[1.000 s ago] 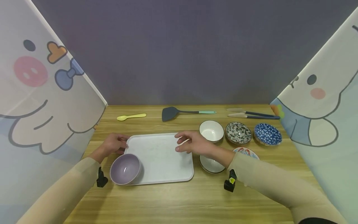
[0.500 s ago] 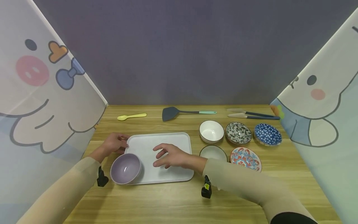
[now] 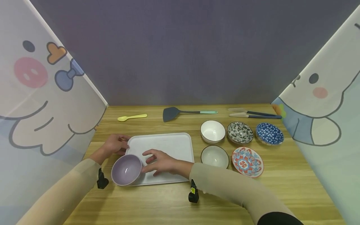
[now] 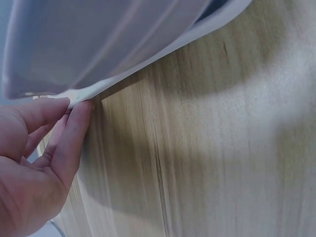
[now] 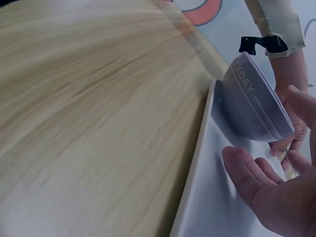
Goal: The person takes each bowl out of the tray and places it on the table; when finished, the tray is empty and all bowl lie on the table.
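Note:
My left hand point(image 3: 114, 144) is at the left edge of the white tray point(image 3: 177, 147). In the left wrist view its thumb and fingers point(image 4: 76, 133) pinch the tray's rim. A purple bowl point(image 3: 126, 170) sits on the tray's front left corner, and lettering shows on its side in the right wrist view. My right hand point(image 3: 160, 162) hovers over the tray just right of the bowl. Its fingers point(image 5: 242, 173) are spread and relaxed, holding nothing. In the head view its thumb comes close to the bowl's side; whether it touches, I cannot tell.
Right of the tray stand a white bowl point(image 3: 212, 132), a pale dark-rimmed bowl point(image 3: 215, 157), a black floral bowl point(image 3: 240, 133), a blue patterned bowl point(image 3: 269, 133) and a red-blue patterned bowl point(image 3: 247, 162). Behind lie a yellow spoon point(image 3: 132, 117), a spatula point(image 3: 171, 114) and tongs point(image 3: 254, 115).
My right hand has moved left across the tray, from its right side to beside the purple bowl. The left hand, tray and bowl have stayed in place.

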Demonstrator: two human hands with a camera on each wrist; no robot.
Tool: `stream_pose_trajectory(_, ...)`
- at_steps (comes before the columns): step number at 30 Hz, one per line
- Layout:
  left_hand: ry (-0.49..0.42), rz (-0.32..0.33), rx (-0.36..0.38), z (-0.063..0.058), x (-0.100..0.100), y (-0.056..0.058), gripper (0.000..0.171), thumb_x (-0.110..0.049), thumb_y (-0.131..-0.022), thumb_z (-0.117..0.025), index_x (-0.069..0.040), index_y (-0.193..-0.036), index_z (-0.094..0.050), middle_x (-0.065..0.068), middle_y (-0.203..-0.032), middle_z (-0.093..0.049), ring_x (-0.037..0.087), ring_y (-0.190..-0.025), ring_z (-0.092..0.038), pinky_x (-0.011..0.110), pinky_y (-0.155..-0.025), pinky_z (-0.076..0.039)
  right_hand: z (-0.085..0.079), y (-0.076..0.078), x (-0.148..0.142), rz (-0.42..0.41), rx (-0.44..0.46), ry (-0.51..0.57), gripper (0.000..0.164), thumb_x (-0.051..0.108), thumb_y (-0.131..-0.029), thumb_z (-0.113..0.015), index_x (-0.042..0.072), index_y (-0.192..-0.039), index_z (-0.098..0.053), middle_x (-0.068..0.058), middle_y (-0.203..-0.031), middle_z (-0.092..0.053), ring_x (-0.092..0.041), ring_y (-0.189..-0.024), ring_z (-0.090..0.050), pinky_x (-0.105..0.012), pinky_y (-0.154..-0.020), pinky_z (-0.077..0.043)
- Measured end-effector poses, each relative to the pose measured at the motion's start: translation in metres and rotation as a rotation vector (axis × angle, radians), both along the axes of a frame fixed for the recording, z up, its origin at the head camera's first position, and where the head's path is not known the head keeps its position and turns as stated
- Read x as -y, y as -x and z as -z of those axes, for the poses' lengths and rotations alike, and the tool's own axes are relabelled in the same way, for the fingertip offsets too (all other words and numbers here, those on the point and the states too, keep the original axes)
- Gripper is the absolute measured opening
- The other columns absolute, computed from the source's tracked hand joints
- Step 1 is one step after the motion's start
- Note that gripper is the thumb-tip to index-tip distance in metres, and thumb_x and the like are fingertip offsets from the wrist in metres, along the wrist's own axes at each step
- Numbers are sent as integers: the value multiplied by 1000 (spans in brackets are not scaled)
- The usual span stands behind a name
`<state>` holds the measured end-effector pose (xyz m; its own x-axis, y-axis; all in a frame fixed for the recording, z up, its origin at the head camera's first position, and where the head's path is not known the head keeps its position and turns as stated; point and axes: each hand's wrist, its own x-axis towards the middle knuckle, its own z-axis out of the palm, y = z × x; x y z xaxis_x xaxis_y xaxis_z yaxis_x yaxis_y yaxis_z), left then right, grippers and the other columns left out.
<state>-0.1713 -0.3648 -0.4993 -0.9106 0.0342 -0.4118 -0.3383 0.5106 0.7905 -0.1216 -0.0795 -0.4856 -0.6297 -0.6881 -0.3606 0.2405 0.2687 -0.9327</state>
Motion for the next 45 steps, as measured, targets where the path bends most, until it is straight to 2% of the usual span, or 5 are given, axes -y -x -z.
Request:
stream_pose_trajectory(9,6,10,-9,0,-1,-1,54,2,-88,-73,10,-138,-55,24,-112,-64,19,-82,-69,38,-72,-66,8,0,12,13,16,5,69,10,-83,-85,23,-144,-55,-8,-127,-62,-19,-100,-67,-44,-73,-66)
stream_pose_trajectory(16,-50,19,-1,3,1,0,56,4,-90,-69,11,-142,-50,29,-119,-67,20,-87,-72,39,-73,-66,10,-1,18,7,24,11,70,6,-83,-84,20,-144,-54,-6,-121,-65,-18,-94,-69,-44,-70,-66)
stream_pose_trajectory(28,-38,9,2,3,0,0,55,4,-90,-69,10,-141,-51,28,-117,-65,21,-87,-71,39,-74,-66,12,-6,24,37,135,75,75,-1,-84,-77,20,-151,-49,-11,-122,-67,-22,-96,-70,-49,-77,-66)
stream_pose_trajectory(36,-41,7,0,4,-1,-1,55,5,-90,-69,9,-141,-51,29,-117,-64,22,-86,-72,40,-73,-66,10,-13,25,74,145,55,69,3,-83,-75,25,-146,-56,-8,-122,-68,-22,-90,-73,-47,-73,-66)
stream_pose_trajectory(45,-39,2,-9,-1,-3,-4,55,5,-90,-68,10,-142,-50,31,-120,-63,25,-90,-72,42,-75,-66,8,-18,22,111,149,89,66,-1,-78,-70,22,-139,-62,-5,-109,-72,-23,-82,-73,-45,-67,-66)
